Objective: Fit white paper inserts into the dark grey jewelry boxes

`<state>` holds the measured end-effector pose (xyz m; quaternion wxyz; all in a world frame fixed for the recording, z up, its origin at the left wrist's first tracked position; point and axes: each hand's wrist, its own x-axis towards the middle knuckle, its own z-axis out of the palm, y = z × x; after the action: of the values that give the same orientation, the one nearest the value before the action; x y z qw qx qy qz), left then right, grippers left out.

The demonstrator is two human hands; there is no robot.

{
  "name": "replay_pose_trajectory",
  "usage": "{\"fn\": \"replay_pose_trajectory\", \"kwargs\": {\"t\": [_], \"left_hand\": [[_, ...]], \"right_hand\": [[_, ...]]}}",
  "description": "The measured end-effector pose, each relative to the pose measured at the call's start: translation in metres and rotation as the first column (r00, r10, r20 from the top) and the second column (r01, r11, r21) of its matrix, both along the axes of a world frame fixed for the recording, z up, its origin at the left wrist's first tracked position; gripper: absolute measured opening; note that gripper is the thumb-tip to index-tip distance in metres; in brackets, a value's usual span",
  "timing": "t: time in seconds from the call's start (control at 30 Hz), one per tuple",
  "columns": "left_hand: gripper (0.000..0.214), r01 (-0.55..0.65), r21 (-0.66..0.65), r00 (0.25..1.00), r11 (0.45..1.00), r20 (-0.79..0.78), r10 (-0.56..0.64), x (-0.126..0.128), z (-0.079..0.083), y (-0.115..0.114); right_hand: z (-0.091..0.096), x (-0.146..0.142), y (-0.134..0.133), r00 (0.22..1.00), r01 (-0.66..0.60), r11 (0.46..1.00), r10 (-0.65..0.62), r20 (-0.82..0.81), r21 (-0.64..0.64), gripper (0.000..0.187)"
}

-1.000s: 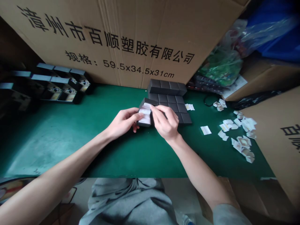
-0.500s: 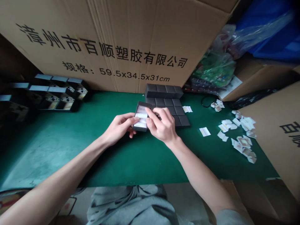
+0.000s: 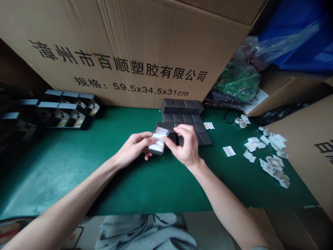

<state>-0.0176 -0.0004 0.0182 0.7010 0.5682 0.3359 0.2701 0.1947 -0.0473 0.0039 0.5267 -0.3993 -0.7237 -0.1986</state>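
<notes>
A small dark jewelry box [image 3: 155,152] with its lid up and a white lining inside is held over the green table. My left hand [image 3: 133,148] is closed on its left side, thumb over the white lining and fingers underneath. At the box's right edge is my right hand [image 3: 186,145], its thumb touching the lining and its bent index finger apart from the thumb. Nothing shows between those fingers. Just behind the hands stand rows of closed dark boxes [image 3: 183,106], partly covered by my right hand.
Opened dark boxes [image 3: 62,113] stand on the left of the green table [image 3: 117,194]. White folded paper pieces [image 3: 273,165] lie scattered at right, with a single slip [image 3: 229,151] nearer the middle. A large cardboard carton [image 3: 125,31] closes off the back; plastic bags [image 3: 239,80] lie beside it.
My right index finger has lifted out of the box and back to the right, while the thumb stays at its edge. The box in my left hand is tilted slightly differently. The view has shifted slightly.
</notes>
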Motion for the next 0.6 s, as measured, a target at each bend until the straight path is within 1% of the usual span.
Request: {"fn": "replay_pose_trajectory", "kwargs": {"t": [0.07,0.13,0.2,0.27,0.3,0.43,0.6], "left_hand": [[0.031,0.066,0.022,0.998,0.998,-0.014,-0.065,-0.001,0.0,-0.001],[0.032,0.138,0.051,0.99,0.989,-0.04,-0.136,-0.002,0.001,-0.002],[0.033,0.185,0.069,0.981,0.98,-0.073,-0.18,-0.003,0.002,-0.004],[0.035,0.194,0.076,0.977,0.978,-0.103,-0.186,-0.003,0.002,-0.004],[0.036,0.191,0.079,0.977,0.978,-0.111,-0.181,-0.003,0.002,-0.005],[0.037,0.195,0.093,0.976,0.976,-0.114,-0.184,-0.003,0.0,-0.006],[0.033,0.236,0.11,0.966,0.966,-0.135,-0.221,-0.005,0.001,-0.006]], "right_hand": [[-0.001,-0.001,-0.001,0.997,-0.023,0.997,0.018,-0.072,-0.067,0.057],[-0.001,-0.004,-0.003,0.993,-0.068,0.985,0.051,-0.106,-0.161,0.051],[0.0,-0.008,-0.007,0.987,-0.116,0.963,0.086,-0.133,-0.242,0.034],[0.002,-0.012,-0.01,0.983,-0.14,0.947,0.099,-0.152,-0.289,0.015],[0.003,-0.014,-0.012,0.982,-0.14,0.943,0.093,-0.165,-0.303,0.009],[0.009,-0.018,-0.018,0.974,-0.153,0.935,0.088,-0.209,-0.32,0.01],[0.01,-0.019,-0.019,0.971,-0.176,0.943,0.119,-0.206,-0.284,0.007]]}}
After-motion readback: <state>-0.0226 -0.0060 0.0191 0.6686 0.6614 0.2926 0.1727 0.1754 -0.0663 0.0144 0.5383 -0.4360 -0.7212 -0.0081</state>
